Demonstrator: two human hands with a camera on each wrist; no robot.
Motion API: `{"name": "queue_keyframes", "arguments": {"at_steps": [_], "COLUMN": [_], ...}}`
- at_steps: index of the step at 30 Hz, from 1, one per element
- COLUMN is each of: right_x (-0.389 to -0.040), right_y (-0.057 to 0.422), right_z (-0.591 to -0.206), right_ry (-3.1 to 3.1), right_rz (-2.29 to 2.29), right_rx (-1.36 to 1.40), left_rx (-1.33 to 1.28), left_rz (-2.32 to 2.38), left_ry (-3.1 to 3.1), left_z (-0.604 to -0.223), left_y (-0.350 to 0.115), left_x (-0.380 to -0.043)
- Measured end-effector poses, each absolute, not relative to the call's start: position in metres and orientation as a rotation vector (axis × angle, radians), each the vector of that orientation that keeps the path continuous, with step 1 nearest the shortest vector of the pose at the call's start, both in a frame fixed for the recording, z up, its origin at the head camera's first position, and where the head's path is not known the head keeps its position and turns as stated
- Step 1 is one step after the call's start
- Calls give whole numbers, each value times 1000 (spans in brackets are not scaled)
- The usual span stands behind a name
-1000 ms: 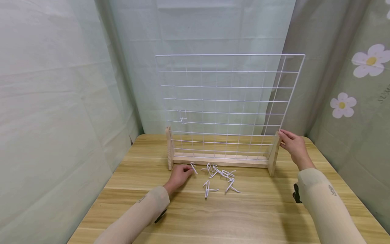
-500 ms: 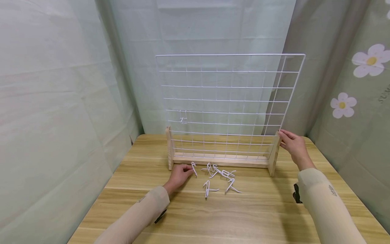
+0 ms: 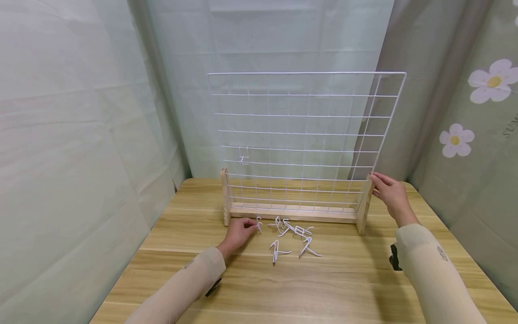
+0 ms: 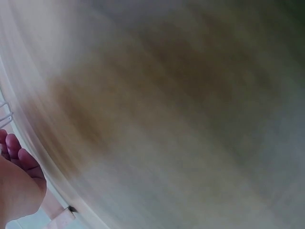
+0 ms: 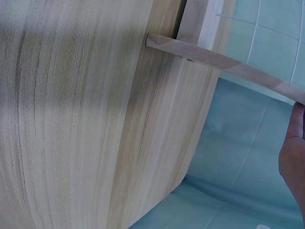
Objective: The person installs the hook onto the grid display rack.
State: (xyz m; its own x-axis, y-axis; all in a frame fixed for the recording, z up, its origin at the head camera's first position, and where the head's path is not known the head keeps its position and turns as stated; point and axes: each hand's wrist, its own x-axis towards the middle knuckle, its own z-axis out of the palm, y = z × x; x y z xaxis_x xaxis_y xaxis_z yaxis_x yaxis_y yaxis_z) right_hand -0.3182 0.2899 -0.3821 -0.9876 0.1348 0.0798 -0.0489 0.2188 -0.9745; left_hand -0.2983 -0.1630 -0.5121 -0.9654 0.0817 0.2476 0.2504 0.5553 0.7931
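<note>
My left hand (image 3: 238, 233), low over the table, pinches a white wire hook (image 3: 259, 223) in its fingertips just in front of the rack's base. In the left wrist view the left hand (image 4: 21, 183) shows only at the edge, with part of a white wire hook (image 4: 5, 114) beyond its fingers. At the far side my right hand (image 3: 390, 198) grips the top of the right wooden upright (image 3: 364, 207) that supports the white wire grid (image 3: 299, 133). The right wrist view has that upright (image 5: 214, 59) with the right hand (image 5: 293, 152) at its end.
Several loose white hooks (image 3: 275, 252) lie on the wood-grain table (image 3: 315, 288) in front of the rack. One hook (image 3: 243, 159) hangs on the grid at lower left. The left wooden upright (image 3: 225, 198) stands close behind my left hand. Pale curtains (image 3: 101, 135) surround the table.
The hook in my left fingertips has turned, and the left hand has shifted slightly right. My right hand stays on the upright.
</note>
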Motion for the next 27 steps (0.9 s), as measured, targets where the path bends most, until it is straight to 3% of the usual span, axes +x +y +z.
{"name": "queue_keyframes", "arguments": {"at_steps": [27], "right_x": [-319], "right_y": [291], "right_z": [-384], "right_ry": [-2338], "right_rz": [1851], "right_rx": [-79], "left_rx": [-119], "left_rz": [-1566], "left_ry": [-2501], "left_z": [-489], "left_y": [-156], "left_x": [-298]}}
